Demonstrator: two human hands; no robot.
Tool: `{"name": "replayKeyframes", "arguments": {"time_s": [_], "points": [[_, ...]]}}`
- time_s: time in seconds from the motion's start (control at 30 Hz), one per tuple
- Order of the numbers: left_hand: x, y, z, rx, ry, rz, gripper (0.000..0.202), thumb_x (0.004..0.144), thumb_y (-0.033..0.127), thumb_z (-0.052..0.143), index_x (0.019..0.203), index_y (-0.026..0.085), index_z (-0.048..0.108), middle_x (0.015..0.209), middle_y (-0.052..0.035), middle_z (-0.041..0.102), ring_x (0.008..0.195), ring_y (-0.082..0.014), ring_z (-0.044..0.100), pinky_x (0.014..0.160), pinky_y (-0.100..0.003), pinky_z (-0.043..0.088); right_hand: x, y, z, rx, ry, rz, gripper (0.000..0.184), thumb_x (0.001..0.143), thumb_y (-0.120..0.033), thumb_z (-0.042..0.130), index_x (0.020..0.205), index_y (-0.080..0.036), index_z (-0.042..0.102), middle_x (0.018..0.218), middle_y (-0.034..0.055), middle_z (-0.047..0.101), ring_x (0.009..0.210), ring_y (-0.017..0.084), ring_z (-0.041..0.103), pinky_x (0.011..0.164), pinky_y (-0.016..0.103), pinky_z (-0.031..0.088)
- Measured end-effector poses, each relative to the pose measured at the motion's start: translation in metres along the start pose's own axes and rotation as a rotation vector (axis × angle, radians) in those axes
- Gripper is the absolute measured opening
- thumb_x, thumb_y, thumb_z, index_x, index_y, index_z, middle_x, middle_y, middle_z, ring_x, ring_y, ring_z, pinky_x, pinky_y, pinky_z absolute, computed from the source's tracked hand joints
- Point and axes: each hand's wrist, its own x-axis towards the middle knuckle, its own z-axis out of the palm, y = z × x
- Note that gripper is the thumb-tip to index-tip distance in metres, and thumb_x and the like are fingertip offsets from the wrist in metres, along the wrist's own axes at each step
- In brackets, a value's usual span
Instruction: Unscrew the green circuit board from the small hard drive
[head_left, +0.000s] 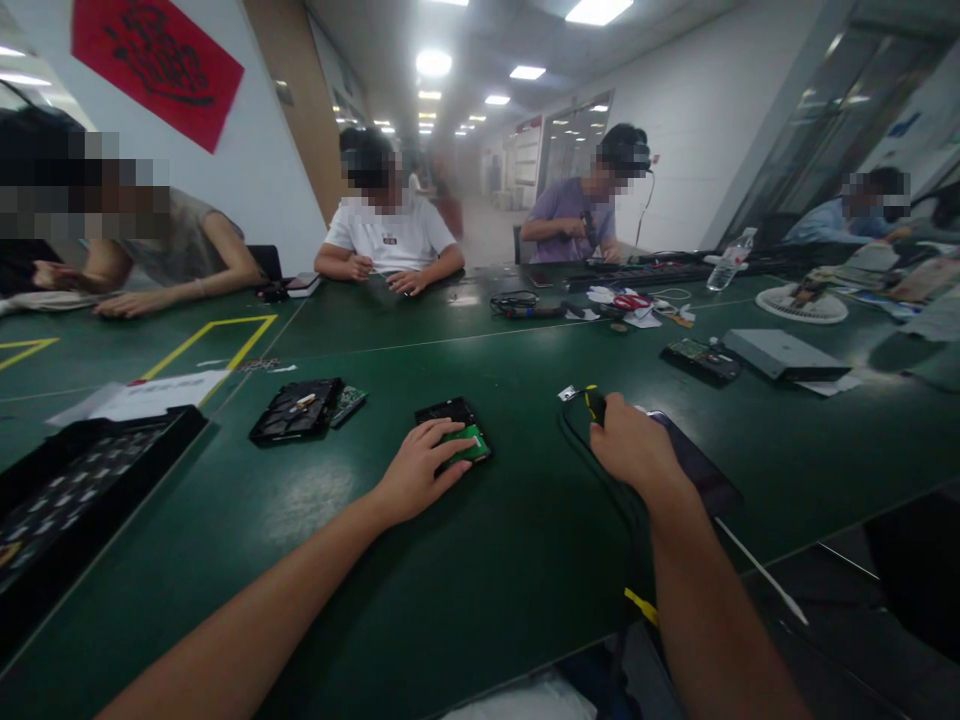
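My left hand [421,468] lies with fingers stretched over a small hard drive [452,414] that shows a green circuit board, pressing on its near edge. My right hand [628,444] is closed round a black tool with yellow marking [594,402], from which a dark cable loops on the table. It rests beside a dark flat device [697,468]. Left of the drive lies another black drive [297,410] with a loose green board [348,402].
The green table [480,560] carries a black tray [75,480] at the near left, white paper [161,392], yellow tape lines, a silver box [784,352], a circuit board [701,357], a water bottle [731,260]. Several people sit along the far side.
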Motion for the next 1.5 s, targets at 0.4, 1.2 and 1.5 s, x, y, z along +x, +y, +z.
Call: {"name": "replayKeyframes", "arguments": {"time_s": [0.4,1.2,1.5], "points": [[0.0,0.002,-0.002,-0.001,0.004,-0.003,0.039,0.102,0.04,0.06,0.14,0.034,0.064,0.146,-0.0085,0.059,0.139,-0.0322,0.05,0.114,-0.059,0.044,-0.005,-0.037,-0.011,0.035,0.119,-0.258,0.016,0.093,-0.028,0.054,0.105,-0.018,0.059,0.102,0.0157,0.074,0.092,0.031,0.073,0.073,0.036,0.047],[0.0,0.003,-0.004,-0.011,0.011,-0.005,0.037,0.101,0.042,0.063,0.136,0.031,0.067,0.145,-0.0089,0.06,0.139,-0.0339,0.05,0.115,-0.058,0.043,0.037,-0.102,0.089,1.053,0.382,-0.62,0.066,0.094,-0.042,0.068,0.152,-0.027,0.038,0.109,0.0074,0.073,0.089,0.022,0.074,0.086,0.043,0.063],[0.0,0.004,-0.005,-0.016,0.029,0.007,0.037,0.101,0.041,0.063,0.135,0.03,0.068,0.143,-0.0102,0.062,0.137,-0.0337,0.052,0.114,-0.058,0.044,0.036,-0.105,0.096,1.064,0.422,-0.61,0.066,0.094,-0.042,0.068,0.152,-0.028,0.039,0.113,0.0083,0.073,0.091,0.023,0.075,0.088,0.044,0.065]]}}
